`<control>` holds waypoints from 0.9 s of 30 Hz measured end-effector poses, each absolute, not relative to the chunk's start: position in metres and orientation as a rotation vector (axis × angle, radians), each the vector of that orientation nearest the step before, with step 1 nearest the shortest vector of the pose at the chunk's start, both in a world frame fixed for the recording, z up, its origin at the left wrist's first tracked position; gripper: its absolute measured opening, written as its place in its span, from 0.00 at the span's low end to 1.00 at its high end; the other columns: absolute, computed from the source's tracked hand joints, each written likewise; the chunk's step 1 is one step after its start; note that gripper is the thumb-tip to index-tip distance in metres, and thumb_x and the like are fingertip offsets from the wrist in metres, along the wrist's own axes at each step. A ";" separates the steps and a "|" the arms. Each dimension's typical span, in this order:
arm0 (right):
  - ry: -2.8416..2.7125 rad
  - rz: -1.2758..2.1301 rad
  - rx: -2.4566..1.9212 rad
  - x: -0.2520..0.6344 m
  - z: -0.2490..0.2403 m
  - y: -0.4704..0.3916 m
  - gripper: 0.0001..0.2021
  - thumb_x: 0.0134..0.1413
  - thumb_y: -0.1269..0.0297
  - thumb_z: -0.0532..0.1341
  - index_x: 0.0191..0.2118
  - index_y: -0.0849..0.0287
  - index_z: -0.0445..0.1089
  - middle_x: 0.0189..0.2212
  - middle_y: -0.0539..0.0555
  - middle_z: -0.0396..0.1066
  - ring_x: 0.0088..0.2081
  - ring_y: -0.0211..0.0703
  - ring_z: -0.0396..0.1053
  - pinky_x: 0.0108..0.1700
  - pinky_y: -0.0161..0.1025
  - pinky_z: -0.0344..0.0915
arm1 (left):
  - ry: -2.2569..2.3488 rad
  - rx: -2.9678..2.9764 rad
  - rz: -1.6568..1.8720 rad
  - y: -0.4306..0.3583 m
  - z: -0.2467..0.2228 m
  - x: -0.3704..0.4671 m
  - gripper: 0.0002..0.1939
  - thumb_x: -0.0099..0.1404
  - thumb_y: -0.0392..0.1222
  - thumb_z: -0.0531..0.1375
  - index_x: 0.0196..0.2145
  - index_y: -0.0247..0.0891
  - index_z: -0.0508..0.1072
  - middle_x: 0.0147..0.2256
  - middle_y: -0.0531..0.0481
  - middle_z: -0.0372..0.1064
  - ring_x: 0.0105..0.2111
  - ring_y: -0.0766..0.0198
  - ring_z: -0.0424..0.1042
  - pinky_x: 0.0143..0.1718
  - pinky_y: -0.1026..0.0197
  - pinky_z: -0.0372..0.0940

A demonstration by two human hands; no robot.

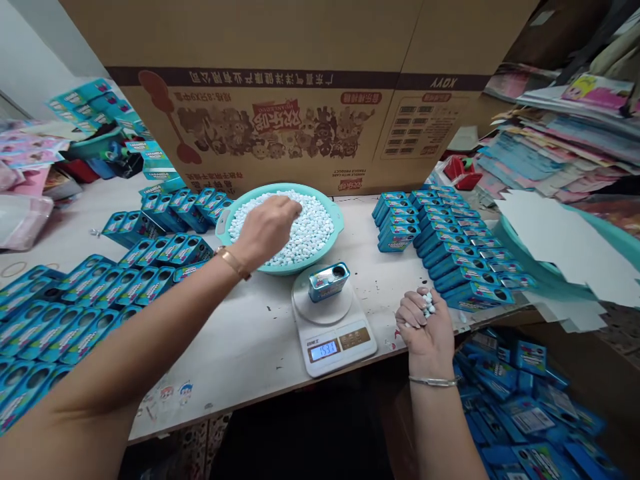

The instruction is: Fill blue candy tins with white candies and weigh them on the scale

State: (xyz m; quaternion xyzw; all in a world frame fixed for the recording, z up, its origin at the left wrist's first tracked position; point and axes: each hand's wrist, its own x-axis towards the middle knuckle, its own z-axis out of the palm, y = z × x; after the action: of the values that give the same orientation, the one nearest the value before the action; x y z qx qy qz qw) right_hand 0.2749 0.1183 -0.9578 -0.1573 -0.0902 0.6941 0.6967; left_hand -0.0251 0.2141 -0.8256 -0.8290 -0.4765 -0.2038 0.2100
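Over a turquoise basin [338, 233] of small white and pale-blue candies [313, 230], my left hand [270, 228] is closed, with its fingers curled down; anything inside it is hidden. My right hand [421, 319], palm up at the right of the table, has its fingers folded around several of the same candies [429, 303]. Between the hands, a white digital scale [334, 343] shows lit digits that look like 15.31. One blue tin [327, 285] with a round dark opening on top stands on its plate.
Rows of blue tins [107, 287] stand at the left, with more blue tins [450, 247] at the right. A large cardboard box [300, 73] rises behind the basin. Loose blue tins [530, 413] lie piled below the table at right, near stacked printed sheets [555, 160].
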 end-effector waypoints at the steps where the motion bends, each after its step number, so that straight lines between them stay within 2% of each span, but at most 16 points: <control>1: -0.205 1.551 -0.347 0.275 -0.958 0.118 0.07 0.53 0.70 0.63 0.28 0.58 0.63 0.17 0.41 0.58 0.13 0.27 0.51 0.14 0.28 0.51 | -1.394 -2.274 -0.571 0.224 -0.822 -0.032 0.14 0.69 0.34 0.48 0.39 0.34 0.73 0.36 0.40 0.72 0.38 0.55 0.69 0.35 0.56 0.61; 4: -0.228 1.574 -0.344 0.277 -0.959 0.119 0.07 0.53 0.69 0.63 0.28 0.58 0.62 0.18 0.41 0.58 0.13 0.27 0.52 0.14 0.28 0.51 | -1.554 -2.190 -0.565 0.248 -0.817 -0.050 0.13 0.67 0.35 0.48 0.39 0.35 0.72 0.38 0.38 0.72 0.39 0.53 0.69 0.35 0.55 0.59; 8: -0.249 1.587 -0.360 0.281 -0.960 0.119 0.08 0.53 0.68 0.63 0.29 0.57 0.61 0.18 0.41 0.59 0.14 0.27 0.51 0.15 0.27 0.51 | -1.640 -2.134 -0.599 0.260 -0.817 -0.065 0.12 0.67 0.37 0.49 0.40 0.38 0.72 0.40 0.40 0.73 0.39 0.53 0.69 0.34 0.55 0.57; 15: -0.247 1.581 -0.362 0.278 -0.957 0.120 0.07 0.53 0.68 0.62 0.30 0.57 0.61 0.18 0.41 0.59 0.14 0.26 0.51 0.15 0.26 0.48 | -1.805 -2.078 -0.569 0.267 -0.813 -0.069 0.13 0.67 0.40 0.49 0.42 0.42 0.72 0.34 0.42 0.75 0.31 0.52 0.69 0.30 0.55 0.54; 19: -0.275 1.583 -0.350 0.277 -0.958 0.121 0.08 0.53 0.68 0.63 0.30 0.57 0.61 0.18 0.40 0.59 0.14 0.26 0.51 0.16 0.26 0.48 | -1.791 -2.078 -0.584 0.268 -0.815 -0.069 0.10 0.66 0.46 0.53 0.35 0.41 0.73 0.31 0.42 0.74 0.30 0.52 0.68 0.29 0.55 0.54; 22: -0.271 1.574 -0.339 0.277 -0.958 0.120 0.08 0.53 0.68 0.63 0.30 0.57 0.61 0.18 0.40 0.59 0.14 0.26 0.50 0.15 0.26 0.49 | -1.789 -2.100 -0.539 0.263 -0.820 -0.066 0.14 0.66 0.49 0.54 0.29 0.40 0.72 0.28 0.43 0.74 0.30 0.53 0.69 0.29 0.57 0.54; 27: -0.208 1.565 -0.331 0.278 -0.959 0.119 0.07 0.53 0.68 0.63 0.29 0.59 0.63 0.18 0.41 0.59 0.14 0.26 0.52 0.14 0.27 0.51 | -1.799 -2.194 -0.530 0.238 -0.830 -0.052 0.13 0.67 0.45 0.54 0.33 0.37 0.75 0.31 0.43 0.76 0.31 0.54 0.71 0.30 0.58 0.57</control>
State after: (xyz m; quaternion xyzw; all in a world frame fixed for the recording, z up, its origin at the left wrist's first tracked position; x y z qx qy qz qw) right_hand 0.2784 0.1191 -0.9588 -0.1481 -0.0932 0.7005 0.6918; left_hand -0.0519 0.2381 -0.8302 -0.7539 -0.6183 -0.1822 0.1274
